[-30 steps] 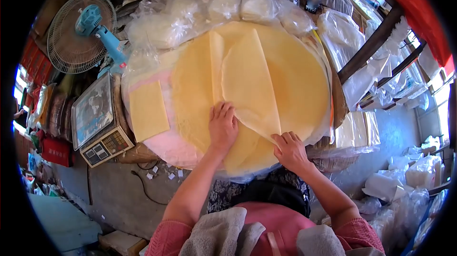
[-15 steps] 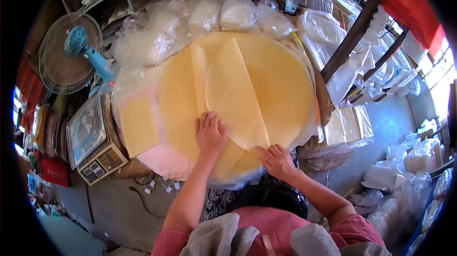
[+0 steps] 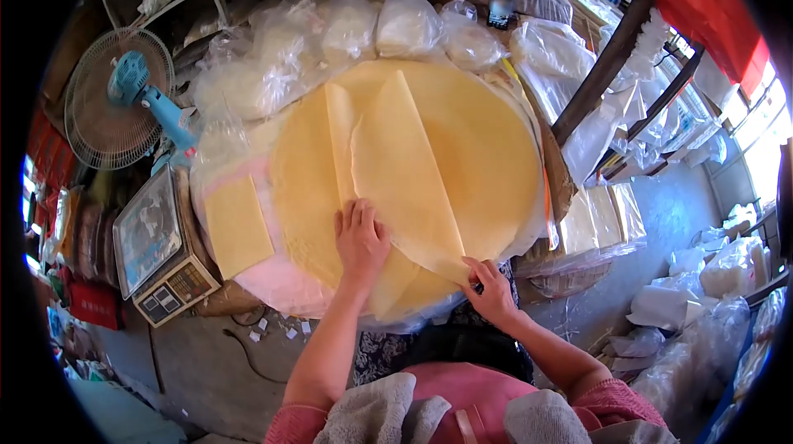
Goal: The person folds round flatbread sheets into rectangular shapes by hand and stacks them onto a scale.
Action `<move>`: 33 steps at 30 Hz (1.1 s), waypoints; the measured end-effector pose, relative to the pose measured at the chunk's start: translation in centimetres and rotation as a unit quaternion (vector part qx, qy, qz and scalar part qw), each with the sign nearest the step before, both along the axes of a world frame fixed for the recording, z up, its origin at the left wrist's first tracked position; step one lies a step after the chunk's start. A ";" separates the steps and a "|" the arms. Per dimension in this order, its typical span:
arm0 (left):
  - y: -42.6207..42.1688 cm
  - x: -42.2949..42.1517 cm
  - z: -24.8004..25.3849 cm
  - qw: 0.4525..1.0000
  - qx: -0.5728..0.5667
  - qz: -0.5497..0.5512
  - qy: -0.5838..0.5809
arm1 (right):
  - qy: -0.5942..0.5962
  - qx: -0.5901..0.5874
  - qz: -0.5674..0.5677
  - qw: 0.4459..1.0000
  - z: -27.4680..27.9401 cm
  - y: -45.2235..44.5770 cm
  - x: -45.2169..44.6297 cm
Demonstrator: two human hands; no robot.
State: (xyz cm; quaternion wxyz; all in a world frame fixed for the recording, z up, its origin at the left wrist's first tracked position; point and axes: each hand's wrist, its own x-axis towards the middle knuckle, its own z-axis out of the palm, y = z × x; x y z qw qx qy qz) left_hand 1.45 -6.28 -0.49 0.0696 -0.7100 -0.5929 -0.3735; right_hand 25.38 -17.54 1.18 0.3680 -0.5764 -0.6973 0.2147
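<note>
A stack of large, round, thin yellow sheets (image 3: pixel 496 147) lies in front of me, looking like flatbread or pancakes. The top thin yellow sheet (image 3: pixel 405 171) has its right side folded over to the left, making a long straight crease. Another upright fold runs along its left part. My left hand (image 3: pixel 361 242) rests on the sheet near the lower end of that left fold, fingers stretched out. At the near end of the straight crease, my right hand (image 3: pixel 493 294) pinches the sheet's edge between thumb and forefinger. A folded yellow sheet (image 3: pixel 239 225) lies to the left on pink material.
A weighing scale (image 3: pixel 157 233) and a blue fan (image 3: pixel 128 85) stand at the left. Tied plastic bags (image 3: pixel 347 27) line the back of the stack. A dark post (image 3: pixel 603 68) rises at the right, above wrapped packets (image 3: pixel 599 217).
My right hand has shifted slightly right along the near edge, its fingers now pinching the crease's end. The left hand stays in nearly the same place on the sheet.
</note>
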 end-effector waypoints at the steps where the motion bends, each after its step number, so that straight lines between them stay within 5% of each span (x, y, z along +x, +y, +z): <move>1: 0.0 0.0 0.0 1.000 -0.002 -0.006 -0.005 | -0.006 -0.008 0.005 1.000 0.2 -0.3 0.0; 5: 0.0 -0.2 0.0 1.000 -0.009 -0.010 -0.011 | -0.116 0.072 0.102 0.985 -0.3 -0.6 0.4; 9: 0.2 -0.4 -0.6 1.000 -0.012 -0.016 -0.014 | -0.091 -0.057 0.202 0.974 1.5 0.5 1.2; 14: 0.0 -0.4 0.1 0.999 -0.027 -0.018 -0.032 | -0.109 0.138 0.154 0.972 4.6 8.8 0.7; 21: 0.0 -0.4 0.6 0.998 -0.040 -0.025 -0.029 | -0.199 0.073 0.054 0.976 -0.6 19.3 -5.0; 33: 0.0 -0.3 0.5 0.999 -0.036 -0.013 -0.029 | -0.341 0.060 0.057 0.936 -1.8 18.2 -6.7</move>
